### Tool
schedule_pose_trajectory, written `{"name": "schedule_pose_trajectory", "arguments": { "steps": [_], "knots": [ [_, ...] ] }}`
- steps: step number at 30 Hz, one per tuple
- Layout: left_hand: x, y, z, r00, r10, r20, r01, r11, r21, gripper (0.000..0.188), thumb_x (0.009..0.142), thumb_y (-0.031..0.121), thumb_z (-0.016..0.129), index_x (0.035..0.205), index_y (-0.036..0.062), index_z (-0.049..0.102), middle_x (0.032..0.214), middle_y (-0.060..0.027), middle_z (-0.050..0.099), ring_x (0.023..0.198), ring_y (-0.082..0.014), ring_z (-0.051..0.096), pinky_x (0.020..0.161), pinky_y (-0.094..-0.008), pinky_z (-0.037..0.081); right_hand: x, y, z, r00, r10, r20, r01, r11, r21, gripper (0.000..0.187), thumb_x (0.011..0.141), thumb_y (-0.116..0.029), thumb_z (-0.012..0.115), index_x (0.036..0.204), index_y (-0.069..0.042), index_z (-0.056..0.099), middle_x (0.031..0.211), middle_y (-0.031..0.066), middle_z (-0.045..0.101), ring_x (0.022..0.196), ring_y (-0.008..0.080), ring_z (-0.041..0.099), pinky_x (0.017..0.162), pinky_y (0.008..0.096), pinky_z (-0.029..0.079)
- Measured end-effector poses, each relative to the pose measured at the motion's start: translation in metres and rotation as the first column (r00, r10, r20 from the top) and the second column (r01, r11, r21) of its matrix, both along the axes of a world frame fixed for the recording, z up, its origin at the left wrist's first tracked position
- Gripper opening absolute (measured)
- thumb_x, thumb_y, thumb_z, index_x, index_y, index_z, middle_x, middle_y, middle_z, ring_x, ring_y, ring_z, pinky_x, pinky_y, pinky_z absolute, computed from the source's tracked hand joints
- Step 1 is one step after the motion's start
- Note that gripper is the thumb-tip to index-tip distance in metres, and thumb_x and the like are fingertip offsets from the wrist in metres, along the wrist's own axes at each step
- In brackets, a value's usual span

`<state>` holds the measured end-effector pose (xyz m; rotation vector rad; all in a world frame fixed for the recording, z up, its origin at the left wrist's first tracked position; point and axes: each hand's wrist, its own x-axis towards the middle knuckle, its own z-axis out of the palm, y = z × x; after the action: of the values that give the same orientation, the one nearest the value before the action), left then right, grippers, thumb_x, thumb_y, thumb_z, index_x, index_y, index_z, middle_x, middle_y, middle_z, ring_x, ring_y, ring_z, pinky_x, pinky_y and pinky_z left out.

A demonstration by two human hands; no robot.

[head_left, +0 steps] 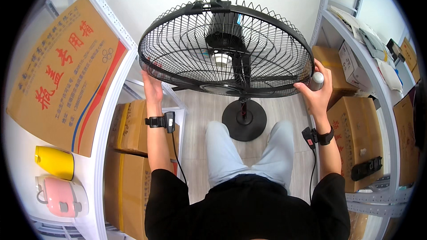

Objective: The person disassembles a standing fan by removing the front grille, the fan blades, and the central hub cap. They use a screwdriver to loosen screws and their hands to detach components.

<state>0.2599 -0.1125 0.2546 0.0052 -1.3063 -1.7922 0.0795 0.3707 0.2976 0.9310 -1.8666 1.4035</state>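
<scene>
Two bare hands flanked a black pedestal fan [227, 42] in the upper centre of the frame, its caged head tipped well over and its round base [244, 130] on the floor near mid-frame. The left hand [153, 88] stood upright with its palm against the cage's left side; wires partly covered its fingers, so whether they gripped I cannot tell. The right hand [319, 86], right of centre, was curled narrowly round a small grey cylinder [317, 80], its thumb and fingertips also meeting the cage rim. Placed on opposite sides, the hands probably steadied the wide head evenly; the heavy-looking base presumably kept the stand upright.

Shelving at both edges seemed to serve for storage: a yellow container [54, 162] and a pink appliance [62, 196] sat at lower left, and a taped carton [356, 142] at right had a black plastic piece [367, 169] against its side.

As for writing, the large cardboard panel [71, 78] at upper left bore big red characters, smaller dark lines, and curved red and blue stripes. Red lettering also showed on the right-hand carton. Pale and reddish labels marked the left wrist device [169, 122] and right wrist device [308, 137], too small to read. No brand could be made out on the fan.
</scene>
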Motion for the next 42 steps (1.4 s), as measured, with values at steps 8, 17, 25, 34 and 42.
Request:
{"name": "schedule_pose_trajectory", "arguments": {
  "steps": [8,17,25,34,42],
  "knots": [
    [-0.01,0.004,0.004,0.995,0.094,-0.011,-0.094,0.996,0.009,0.075,0.1,0.065,0.039,0.151,0.0101,0.037,0.146,-0.0059,0.045,0.132,-0.0234,0.043,0.112,-0.0461,0.033,-0.009,-0.008,-0.013,0.999,0.034,0.006,-0.034,0.999,0.0,0.079,0.064,-0.025,0.094,0.132,-0.005,0.06,0.118,0.0089,0.058,0.114,0.0237,0.058,0.099,0.0366,0.046],
    [-0.001,-0.013,-0.01,0.987,0.16,0.001,-0.16,0.985,0.067,0.051,0.102,0.051,0.047,0.137,0.0138,0.049,0.122,-0.0021,0.054,0.113,-0.0184,0.051,0.099,-0.04,0.04,-0.002,-0.008,-0.019,0.994,0.023,0.108,-0.033,0.995,0.094,0.077,0.065,-0.024,0.093,0.13,-0.006,0.055,0.121,0.0098,0.058,0.114,0.0253,0.058,0.097,0.0373,0.047],
    [0.015,0.019,0.016,0.895,0.402,-0.194,-0.438,0.876,-0.201,0.043,0.107,0.026,0.037,0.137,0.0002,0.053,0.141,-0.0096,0.053,0.132,-0.0225,0.047,0.114,-0.0403,0.032,0.004,-0.005,-0.021,0.986,0.073,0.147,-0.081,0.995,0.051,0.076,0.064,-0.022,0.095,0.127,-0.007,0.056,0.118,0.0082,0.059,0.108,0.0205,0.059,0.072,0.0289,0.054],
    [0.025,0.187,0.156,0.772,0.484,-0.413,-0.514,0.091,-0.853,0.043,0.077,0.024,0.082,0.116,0.0084,0.072,0.12,-0.0068,0.067,0.12,-0.0331,0.059,0.108,-0.0492,0.038,0.003,-0.009,-0.017,0.994,0.043,0.1,-0.05,0.996,0.073,0.074,0.064,-0.018,0.094,0.127,-0.005,0.058,0.121,0.0093,0.059,0.11,0.0215,0.059,0.078,0.0303,0.055],
    [0.018,0.194,0.16,0.789,0.447,-0.422,-0.531,0.151,-0.834,0.028,0.077,0.009,0.08,0.104,0.0069,0.074,0.104,-0.0067,0.069,0.108,-0.0276,0.063,0.093,-0.0381,0.046,0.012,0.016,0.006,1.0,0.023,0.009,-0.025,0.986,0.166,0.069,0.071,-0.013,0.087,0.133,-0.005,0.058,0.13,0.0123,0.059,0.119,0.0267,0.057,0.102,0.0381,0.044]
  ]
}}
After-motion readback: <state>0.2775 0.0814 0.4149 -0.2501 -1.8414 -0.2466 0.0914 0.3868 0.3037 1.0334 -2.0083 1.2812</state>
